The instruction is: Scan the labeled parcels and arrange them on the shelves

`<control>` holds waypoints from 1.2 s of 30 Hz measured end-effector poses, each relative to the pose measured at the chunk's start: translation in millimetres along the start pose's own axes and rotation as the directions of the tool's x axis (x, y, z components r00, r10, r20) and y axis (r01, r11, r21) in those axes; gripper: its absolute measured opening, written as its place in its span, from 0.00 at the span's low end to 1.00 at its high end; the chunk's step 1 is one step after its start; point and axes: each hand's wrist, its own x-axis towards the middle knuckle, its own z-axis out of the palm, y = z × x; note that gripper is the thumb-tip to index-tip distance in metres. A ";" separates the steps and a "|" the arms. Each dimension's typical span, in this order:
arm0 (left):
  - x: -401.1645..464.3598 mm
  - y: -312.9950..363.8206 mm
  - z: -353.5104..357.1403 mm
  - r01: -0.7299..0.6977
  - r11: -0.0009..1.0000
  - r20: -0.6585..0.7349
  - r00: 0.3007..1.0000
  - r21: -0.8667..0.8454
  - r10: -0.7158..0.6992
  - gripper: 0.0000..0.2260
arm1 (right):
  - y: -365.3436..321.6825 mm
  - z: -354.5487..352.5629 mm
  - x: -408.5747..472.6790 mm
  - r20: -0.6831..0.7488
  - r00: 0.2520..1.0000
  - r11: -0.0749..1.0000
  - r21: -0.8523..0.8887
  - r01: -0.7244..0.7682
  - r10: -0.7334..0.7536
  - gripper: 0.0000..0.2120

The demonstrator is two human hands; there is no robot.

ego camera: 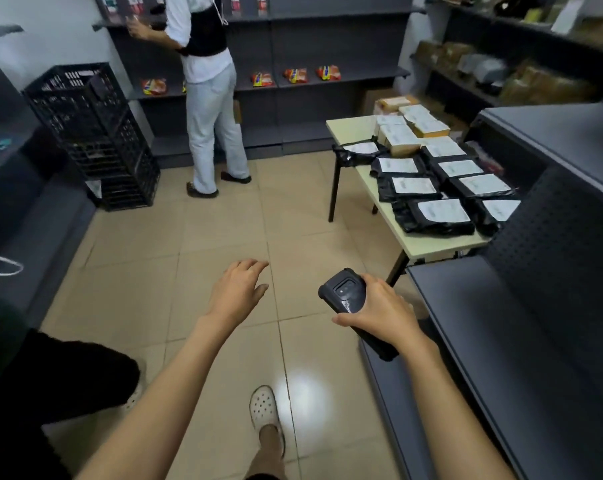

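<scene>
My right hand (384, 311) grips a black handheld scanner (345, 294), its camera side facing up, low in the middle of the view. My left hand (239, 291) hovers over the tiled floor with fingers spread and nothing in it. Several black bagged parcels (435, 214) with white labels lie on a pale table (435, 249) ahead on the right. Small brown boxed parcels (402, 136) with labels sit at the table's far end. Both hands are well short of the table. A dark grey shelf (483, 323) runs along my right side.
Another person (208, 98) stands at the far shelving (327, 77), which holds red snack packs. Stacked black crates (92, 133) stand at the left. More wrapped parcels fill the shelves (521, 77) at the upper right. Tiled floor lies between me and the table.
</scene>
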 end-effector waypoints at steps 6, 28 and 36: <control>174.8 -63.4 -8.7 -0.067 0.998 0.013 0.998 -0.013 0.068 0.20 | -46.5 -17.3 159.8 -0.027 0.999 0.998 0.050 -0.043 0.044 0.41; 719.1 -17.6 79.8 -0.457 0.889 0.226 0.862 -0.040 0.454 0.21 | 0.8 -165.6 605.2 -0.194 0.914 0.931 0.164 -0.326 0.355 0.46; 872.4 33.2 114.8 -0.482 0.872 0.265 0.833 -0.086 0.486 0.22 | 38.3 -223.1 715.3 -0.175 0.881 0.891 0.210 -0.403 0.440 0.43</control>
